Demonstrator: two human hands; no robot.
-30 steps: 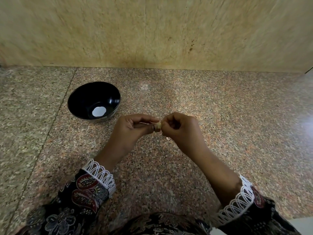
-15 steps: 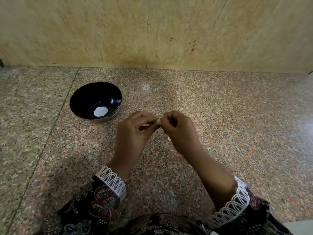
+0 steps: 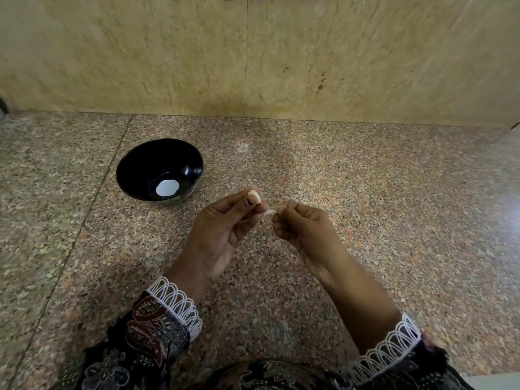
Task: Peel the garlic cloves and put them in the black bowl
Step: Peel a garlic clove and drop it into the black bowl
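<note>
The black bowl [image 3: 159, 169] sits left of the left hand [image 3: 225, 229], whose grip pinches the garlic clove [image 3: 254, 196]. The right hand [image 3: 302, 229], now drawn apart, pinches torn peel [image 3: 269, 212]. Speckled granite bench [image 3: 365, 206], beige stone wall [image 3: 337, 52].

We are drawing our hands apart, where a second ago they met fingertip to fingertip over the worktop: the left hand [image 3: 222, 229] is turning its palm up and lifting the garlic clove [image 3: 254, 196], now showing pale and bare between thumb and forefinger. Our right hand [image 3: 302, 229] is pulling away toward the worktop's right edge, pinching a thin strip of skin [image 3: 269, 211] that is coming off the clove. Our left hand is edging a little nearer the black bowl [image 3: 135, 167].
</note>
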